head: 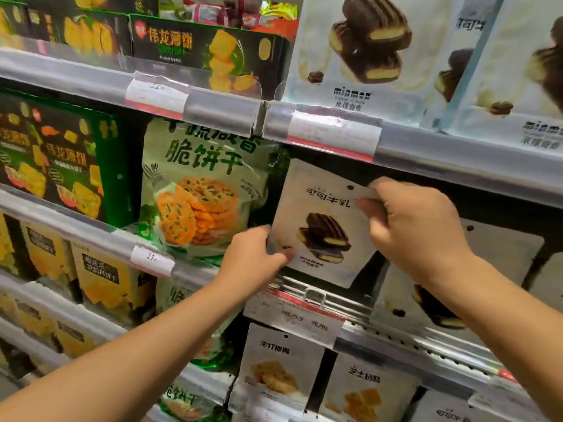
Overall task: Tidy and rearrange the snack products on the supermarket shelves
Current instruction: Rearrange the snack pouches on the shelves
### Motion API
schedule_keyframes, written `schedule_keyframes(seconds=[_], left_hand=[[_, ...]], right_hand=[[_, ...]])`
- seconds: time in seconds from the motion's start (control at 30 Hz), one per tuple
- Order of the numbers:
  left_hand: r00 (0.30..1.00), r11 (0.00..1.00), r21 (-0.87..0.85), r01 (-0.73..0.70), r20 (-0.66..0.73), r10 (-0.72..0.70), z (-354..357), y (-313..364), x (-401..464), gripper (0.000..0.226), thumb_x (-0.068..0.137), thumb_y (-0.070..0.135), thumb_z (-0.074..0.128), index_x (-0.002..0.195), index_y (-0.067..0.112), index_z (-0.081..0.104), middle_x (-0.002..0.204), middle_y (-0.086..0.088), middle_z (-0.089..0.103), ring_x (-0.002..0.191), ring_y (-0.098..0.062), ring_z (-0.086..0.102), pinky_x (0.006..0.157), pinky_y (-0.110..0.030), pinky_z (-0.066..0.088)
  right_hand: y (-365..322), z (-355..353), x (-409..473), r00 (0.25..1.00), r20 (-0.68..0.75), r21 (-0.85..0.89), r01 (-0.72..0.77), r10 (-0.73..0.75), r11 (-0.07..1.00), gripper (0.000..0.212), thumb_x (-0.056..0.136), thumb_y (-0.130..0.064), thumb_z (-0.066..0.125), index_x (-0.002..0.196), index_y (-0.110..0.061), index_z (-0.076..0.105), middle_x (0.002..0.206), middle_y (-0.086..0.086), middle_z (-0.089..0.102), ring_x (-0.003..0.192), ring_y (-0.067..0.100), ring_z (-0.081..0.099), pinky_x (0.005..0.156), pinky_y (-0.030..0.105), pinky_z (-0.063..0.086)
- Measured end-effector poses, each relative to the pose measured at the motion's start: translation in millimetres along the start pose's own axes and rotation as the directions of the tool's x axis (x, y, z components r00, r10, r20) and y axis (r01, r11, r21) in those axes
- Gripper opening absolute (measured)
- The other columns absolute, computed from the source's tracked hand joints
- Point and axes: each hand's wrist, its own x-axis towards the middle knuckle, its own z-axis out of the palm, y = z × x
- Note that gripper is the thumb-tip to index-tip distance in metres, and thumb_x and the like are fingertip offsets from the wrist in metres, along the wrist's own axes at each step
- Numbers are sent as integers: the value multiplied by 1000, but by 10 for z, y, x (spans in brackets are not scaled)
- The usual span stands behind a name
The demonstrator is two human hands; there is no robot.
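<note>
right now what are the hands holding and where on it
Both hold the white chocolate-biscuit pouch: left hand grips its lower left edge, right hand pinches its top right corner.

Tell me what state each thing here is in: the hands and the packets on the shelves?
White packet: tilted, held in both hands at the middle shelf.
Left hand: grips its lower left edge.
Right hand: fingers pinch its top right corner.
Green bag: upright, beside the packet.
Black box: standing, facing out.
</note>
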Motion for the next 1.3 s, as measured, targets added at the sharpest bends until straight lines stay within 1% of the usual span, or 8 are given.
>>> schedule_keyframes(seconds=[0.27,0.57,0.7,0.8,0.9,1.03,1.1,1.3], left_hand=[[962,1000,8,14,271,-16,16,-150,40,15,84,40,66,95,30,68,80,13,68,70,-1,60,49,-18,37],[929,986,123,-113,364,61,2,-210,18,29,92,34,47,72,16,57,69,0,60,64,-15,56,49,-28,37],[941,980,122,-158,319,112,1,-223,-6,24,93,38,46,82,19,54,77,1,61,71,-18,57,60,-36,49],[945,976,116,-185,292,145,4,-234,-28,23,95,41,48,100,21,55,92,-1,65,83,-21,61,70,-41,53],[949,962,34,-269,178,259,-17,-304,-117,40,97,40,50,131,19,48,121,-3,61,109,-21,57,86,-38,51],[804,807,99,-582,-78,589,-83,-599,-393,39,93,29,51,126,9,54,124,-9,58,117,-25,53,97,-44,46],[756,746,216,-630,-47,653,-36,-822,-536,42,91,26,52,127,4,56,130,-16,55,124,-33,50,104,-46,39],[772,666,425,-613,144,619,95,-1059,-617,63,87,27,48,143,4,34,141,-23,46,135,-42,36,116,-57,20]], right_hand=[[89,106,248,890,312,-248,-262,333,933,18,95,-40,53,108,-28,56,72,-7,46,61,11,46,52,24,34],[-42,163,145,880,327,-316,-243,346,917,27,96,-40,51,117,-24,55,73,-6,47,69,16,48,73,29,39],[-99,148,118,908,298,-329,-193,296,924,17,95,-39,51,103,-24,53,67,-9,43,63,11,44,79,34,41],[-117,160,94,906,287,-356,-202,312,912,29,93,-40,51,117,-24,51,80,-9,48,89,23,55,99,44,37],[-116,145,-46,940,159,-324,-238,300,916,48,88,-33,58,134,-20,47,118,5,55,120,32,46,108,48,29],[-294,201,-525,998,-2,-139,-61,61,988,41,83,-23,52,123,-15,55,127,9,54,119,28,46,98,39,33],[-371,357,-824,997,71,-60,-14,18,998,37,84,-16,54,120,-11,60,124,7,57,119,25,49,103,34,32],[-418,817,-1288,976,159,35,-154,146,987,37,94,-15,47,126,1,58,120,14,62,106,31,56,95,40,42]])
